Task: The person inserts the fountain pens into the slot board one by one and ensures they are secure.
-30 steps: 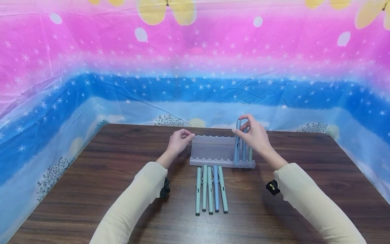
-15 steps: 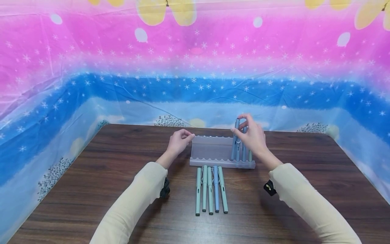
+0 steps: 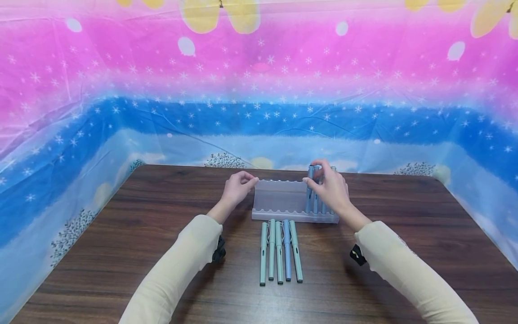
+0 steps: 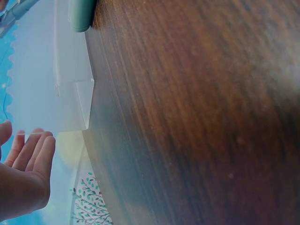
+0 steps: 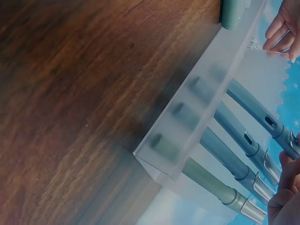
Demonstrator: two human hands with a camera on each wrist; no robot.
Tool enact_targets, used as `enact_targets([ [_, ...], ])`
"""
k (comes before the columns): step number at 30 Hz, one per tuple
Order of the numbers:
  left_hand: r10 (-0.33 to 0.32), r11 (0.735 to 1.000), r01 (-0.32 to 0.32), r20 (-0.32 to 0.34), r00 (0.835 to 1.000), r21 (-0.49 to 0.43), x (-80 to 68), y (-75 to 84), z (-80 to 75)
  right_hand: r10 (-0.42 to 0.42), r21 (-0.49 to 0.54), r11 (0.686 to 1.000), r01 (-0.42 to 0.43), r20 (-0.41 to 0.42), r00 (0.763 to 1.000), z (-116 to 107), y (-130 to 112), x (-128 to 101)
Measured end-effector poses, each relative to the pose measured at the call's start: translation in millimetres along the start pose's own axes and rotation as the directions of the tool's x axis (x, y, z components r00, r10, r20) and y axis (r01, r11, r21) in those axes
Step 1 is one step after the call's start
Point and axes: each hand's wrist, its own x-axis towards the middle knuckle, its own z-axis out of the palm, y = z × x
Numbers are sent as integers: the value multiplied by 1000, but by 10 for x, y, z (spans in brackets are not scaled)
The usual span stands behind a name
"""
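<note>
A clear pen rack (image 3: 281, 195) with scalloped edges stands on the table. My left hand (image 3: 238, 188) pinches its upper left corner; in the left wrist view the fingers (image 4: 43, 157) lie along the rack's side edge. At the rack's right part my right hand (image 3: 333, 189) holds the cap end of a blue-grey fountain pen (image 3: 309, 200) between thumb and fingers. The lower end of this pen (image 5: 251, 104) sits in the rack's front trough. Beside it two more blue-grey pens (image 5: 234, 130) and a green pen (image 5: 208, 180) stand leaning in the slots.
In front of the rack several capped pens lie side by side on the wooden table (image 3: 162, 234): green ones such as the leftmost green pen (image 3: 263, 254), and one blue pen (image 3: 287, 252). A patterned cloth backdrop (image 3: 259, 112) encloses the table's back and sides.
My right hand has brought the blue-grey pen one place leftward and lowered it into the slot beside the others. My left hand stays at the rack's corner.
</note>
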Motion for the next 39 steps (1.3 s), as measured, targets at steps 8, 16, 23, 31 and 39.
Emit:
enact_targets([
  [8,8,1000,-8,-1,1000,-7,4,-20,3,41,10,999,-42,49,998,-17,-3,-4],
  [16,17,1000,-17,-10,1000,-12,-6,-28,-2,8,10,1000,-9,107,994,-44,28,1],
  [23,38,999,-38,-10,999,-27,5,-40,-4,-32,31,999,26,233,972,-105,99,6],
  [31,13,1000,-13,-3,1000,11,-6,-19,10,-8,48,999,-6,283,959,-109,141,13],
  [39,9,1000,-9,-12,1000,11,-3,-20,13,40,7,999,-44,306,951,-93,138,40],
])
